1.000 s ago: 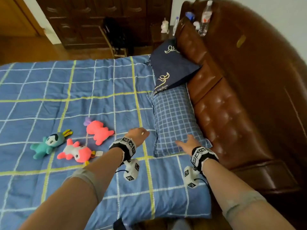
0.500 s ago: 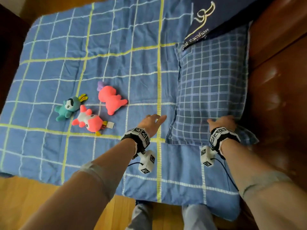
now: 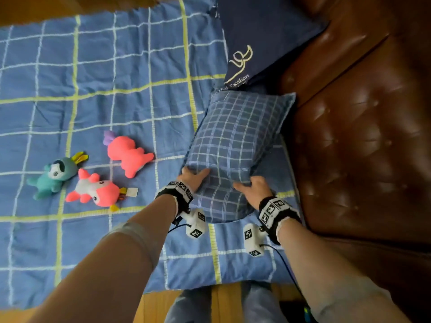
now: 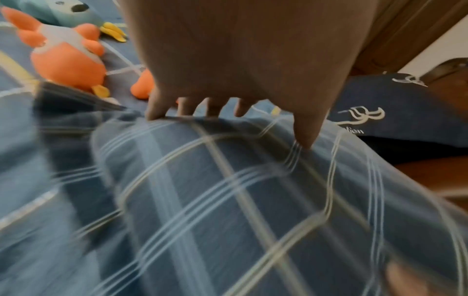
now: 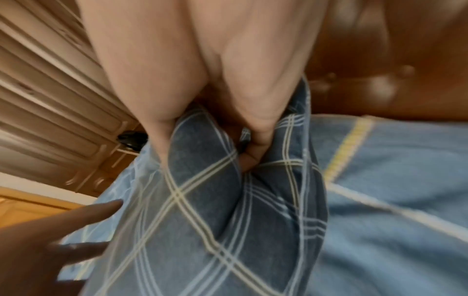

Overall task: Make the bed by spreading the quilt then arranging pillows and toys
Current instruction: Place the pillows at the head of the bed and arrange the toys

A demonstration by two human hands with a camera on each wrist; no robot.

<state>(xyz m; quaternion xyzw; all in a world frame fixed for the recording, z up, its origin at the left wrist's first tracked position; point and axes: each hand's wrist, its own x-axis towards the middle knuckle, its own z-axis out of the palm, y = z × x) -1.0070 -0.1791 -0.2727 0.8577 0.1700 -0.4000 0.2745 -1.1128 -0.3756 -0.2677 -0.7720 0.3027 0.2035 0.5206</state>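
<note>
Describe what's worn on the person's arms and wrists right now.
Both forearms are bare. Each wrist carries a black band with square black-and-white markers, left band and right band. A white marker-tagged block hangs under each, left block and right block, trailing a thin dark cable.

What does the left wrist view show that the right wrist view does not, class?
Only the left wrist view shows the pink-and-white plush toy, the teal plush toy and the navy pillow with its embroidered logo. Only the right wrist view shows the right hand with its grip bunching the checked pillow's fabric, the wooden cabinet and the tufted leather headboard. Both show the checked pillow, the left hand and the blue quilt.
</note>
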